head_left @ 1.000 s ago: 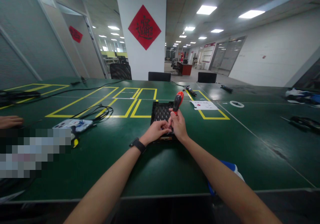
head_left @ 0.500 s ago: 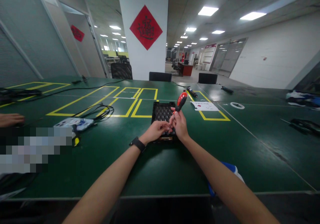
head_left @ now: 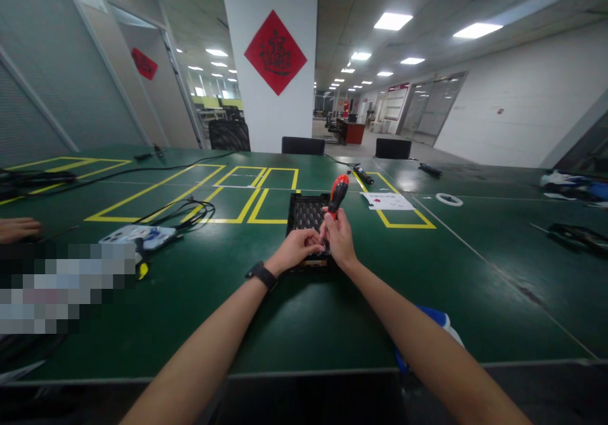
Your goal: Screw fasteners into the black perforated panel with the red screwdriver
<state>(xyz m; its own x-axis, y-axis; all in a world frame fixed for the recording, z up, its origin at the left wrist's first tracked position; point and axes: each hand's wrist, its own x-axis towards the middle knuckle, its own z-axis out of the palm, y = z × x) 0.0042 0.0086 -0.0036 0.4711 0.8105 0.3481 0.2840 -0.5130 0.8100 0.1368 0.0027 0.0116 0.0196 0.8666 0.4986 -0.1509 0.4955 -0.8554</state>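
My right hand (head_left: 340, 240) is closed round the shaft end of a red and black screwdriver (head_left: 337, 196), whose handle points up and away from me. My left hand (head_left: 295, 249) is closed in a pinch at the screwdriver's tip, on something too small to make out. Both hands hover over the near end of a black gridded tray (head_left: 306, 213) on the green table (head_left: 304, 323). A black watch (head_left: 261, 275) is on my left wrist.
A phone (head_left: 137, 236) and black cables (head_left: 183, 211) lie to the left. Another person's hand (head_left: 18, 228) rests at the far left. A paper sheet (head_left: 388, 201) and white tape ring (head_left: 449, 199) lie right. Yellow tape boxes mark the table. Chairs stand behind.
The screwdriver handle has tilted back slightly to the left after leaning right half a second ago. Both hands stay in place over the tray.
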